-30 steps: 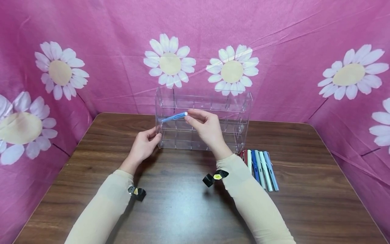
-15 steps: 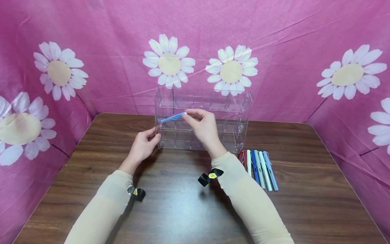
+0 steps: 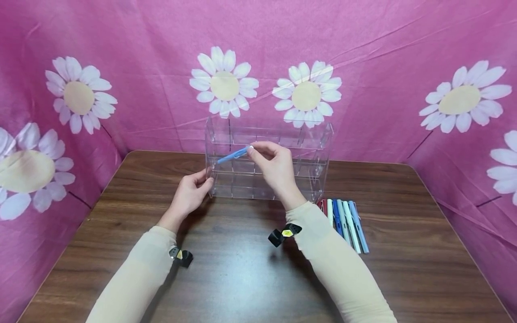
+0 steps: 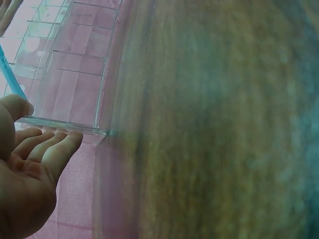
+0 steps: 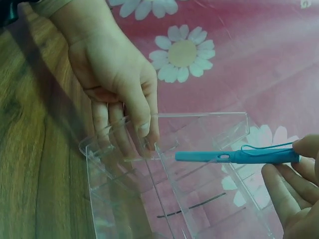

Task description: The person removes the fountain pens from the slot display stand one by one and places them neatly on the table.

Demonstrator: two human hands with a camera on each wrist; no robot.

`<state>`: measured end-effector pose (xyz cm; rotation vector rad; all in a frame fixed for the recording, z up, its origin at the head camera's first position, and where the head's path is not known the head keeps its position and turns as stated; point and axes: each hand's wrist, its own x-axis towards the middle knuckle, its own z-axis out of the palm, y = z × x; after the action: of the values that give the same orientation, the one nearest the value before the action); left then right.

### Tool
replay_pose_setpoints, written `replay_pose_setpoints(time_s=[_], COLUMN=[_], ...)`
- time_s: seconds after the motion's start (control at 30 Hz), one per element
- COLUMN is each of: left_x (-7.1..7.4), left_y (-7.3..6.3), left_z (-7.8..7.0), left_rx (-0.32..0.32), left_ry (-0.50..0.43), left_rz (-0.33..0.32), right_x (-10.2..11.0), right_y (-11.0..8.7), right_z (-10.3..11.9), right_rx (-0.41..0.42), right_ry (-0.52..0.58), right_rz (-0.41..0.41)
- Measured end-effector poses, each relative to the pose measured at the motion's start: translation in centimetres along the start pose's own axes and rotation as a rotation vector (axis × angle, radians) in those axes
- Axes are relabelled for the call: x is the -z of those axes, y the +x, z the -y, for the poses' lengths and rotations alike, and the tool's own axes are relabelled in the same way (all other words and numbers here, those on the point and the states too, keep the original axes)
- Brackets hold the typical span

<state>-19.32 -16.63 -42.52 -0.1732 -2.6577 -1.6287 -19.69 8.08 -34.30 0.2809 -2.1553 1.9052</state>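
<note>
A clear plastic rack (image 3: 242, 181) with several compartments in tiers stands upright toward the back of the table. My left hand (image 3: 190, 192) pinches its left side wall, thumb on the inner face and fingers outside, as the left wrist view shows. With the thumb and fingertips of my right hand (image 3: 276, 169) I hold a light blue pen (image 3: 233, 155) by its clip end. The pen is in front of the middle tier, tilted slightly, its far end pointing left toward the rack's left wall. In the right wrist view the pen's clip (image 5: 264, 147) faces up.
Several pens (image 3: 351, 224) in red, pale green, dark blue, teal and light blue lie side by side right of the rack, partly behind my right sleeve (image 3: 339, 264). Beneath everything is a brown wooden table (image 3: 234, 278). A pink cloth (image 3: 375, 98) with daisies hangs behind.
My right hand has shifted slightly left with the pen, then back to the right, drawing the pen's tip away from the rack's left wall. The left hand stays put.
</note>
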Motion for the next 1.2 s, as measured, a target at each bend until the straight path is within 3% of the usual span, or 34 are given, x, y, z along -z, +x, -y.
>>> replay_pose_setpoints(time_s=[0.73, 1.2], left_x=[-0.1, -0.1], left_y=[-0.2, -0.3], left_z=[-0.1, -0.1], left_rx=[-0.011, -0.019], left_ry=[0.003, 0.018], left_rz=[-0.003, -0.008], right_x=[3.3, 6.4], right_y=[-0.5, -1.3], right_z=[3.0, 4.2], right_rx=[0.172, 0.159], right_ry=[0.19, 0.257], right_rz=[-0.132, -0.128])
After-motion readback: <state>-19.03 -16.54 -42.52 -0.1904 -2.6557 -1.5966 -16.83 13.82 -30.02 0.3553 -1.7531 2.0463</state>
